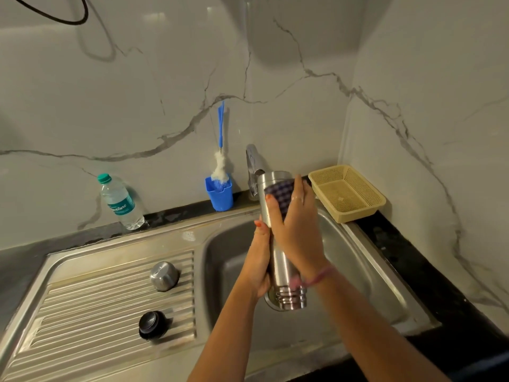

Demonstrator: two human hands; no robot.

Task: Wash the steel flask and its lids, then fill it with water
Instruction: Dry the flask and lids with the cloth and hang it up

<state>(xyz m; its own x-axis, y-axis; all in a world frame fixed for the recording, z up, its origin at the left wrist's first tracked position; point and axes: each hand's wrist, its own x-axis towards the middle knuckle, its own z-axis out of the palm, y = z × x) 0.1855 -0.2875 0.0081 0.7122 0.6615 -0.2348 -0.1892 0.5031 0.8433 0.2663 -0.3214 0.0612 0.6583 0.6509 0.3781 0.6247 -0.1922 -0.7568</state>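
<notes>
Steel flask (278, 260) held over the sink basin (358, 260), threaded mouth toward the camera, base up near the faucet (254, 166). Left hand (260, 260) curls round its lower body. Right hand (296, 224) presses a dark checkered scrub pad (281, 193) against the upper body, fingers wrapped over it. 2 lids sit apart on the drainboard (82, 299): steel cap (164, 275), black stopper (152, 324). Bottle brush (220, 161) stands in a blue cup (220, 197).
</notes>
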